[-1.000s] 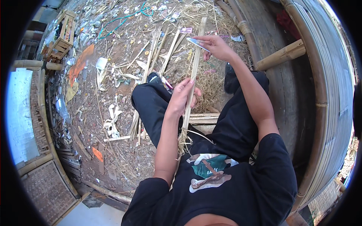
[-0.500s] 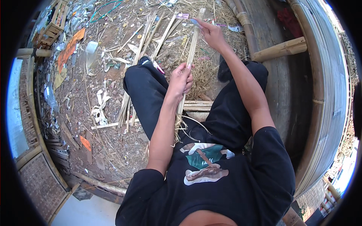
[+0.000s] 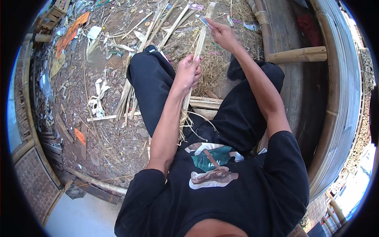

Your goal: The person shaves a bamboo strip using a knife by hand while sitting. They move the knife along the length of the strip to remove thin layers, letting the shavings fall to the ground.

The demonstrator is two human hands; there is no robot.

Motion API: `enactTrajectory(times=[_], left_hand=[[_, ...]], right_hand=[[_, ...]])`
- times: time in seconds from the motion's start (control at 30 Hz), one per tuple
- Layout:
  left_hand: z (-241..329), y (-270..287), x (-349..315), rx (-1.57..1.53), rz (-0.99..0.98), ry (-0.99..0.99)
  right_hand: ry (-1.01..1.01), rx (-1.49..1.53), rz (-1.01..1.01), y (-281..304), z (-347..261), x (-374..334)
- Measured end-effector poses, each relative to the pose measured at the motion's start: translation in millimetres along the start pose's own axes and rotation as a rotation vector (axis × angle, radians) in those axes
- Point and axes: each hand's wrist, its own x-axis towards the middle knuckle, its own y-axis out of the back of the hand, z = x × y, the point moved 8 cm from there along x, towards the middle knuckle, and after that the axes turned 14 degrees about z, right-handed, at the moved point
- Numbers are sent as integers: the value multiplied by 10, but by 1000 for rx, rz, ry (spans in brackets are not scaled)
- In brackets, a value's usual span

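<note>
My left hand (image 3: 188, 74) is closed around a long, pale bamboo strip (image 3: 200, 44), which slants from my lap up and away. The fingers of my right hand (image 3: 223, 36) pinch a small, flat, thin blade (image 3: 205, 23) with a bluish-grey face. That blade lies against the strip near its far end, or just over it; contact is hard to tell. At the near end, curled fibres and shavings (image 3: 183, 125) hang over my lap.
More split strips (image 3: 173, 31) lie on the littered dirt ground, some beside my left leg. Dry straw-like shavings (image 3: 213, 75) are heaped between my legs, by a short wooden block (image 3: 206, 103). Bamboo poles (image 3: 297, 55) and boards frame the right side.
The whole view has shifted a little. My right hand, with the blade, appears slightly farther from the strip's far tip, and the blade's face looks darker. My left hand keeps its hold.
</note>
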Motion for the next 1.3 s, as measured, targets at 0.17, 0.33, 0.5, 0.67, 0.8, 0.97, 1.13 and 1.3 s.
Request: enactTrajectory(times=[0.17,0.33,0.5,0.67,0.8,0.97,1.13,1.3], left_hand=[[-47,9,31,-16,-7,7],[49,95,112,-18,11,-3],[5,-39,43,-48,-70,-14],[-44,-100,64,50,-91,-49],[-79,-85,112,130,-48,-83],[-12,5,148,432,125,-368],[247,-86,-50,705,276,-706],[292,-114,-110,738,294,-774]], right_hand=[[86,-69,-13,-47,-165,-184],[123,-92,-163,-239,-227,-413],[202,-123,80,129,-317,-186],[186,-289,130,245,-350,-46],[83,-188,72,238,-322,3],[121,-422,57,192,-363,55],[361,-496,190,248,-321,157],[359,-516,216,258,-334,178]])
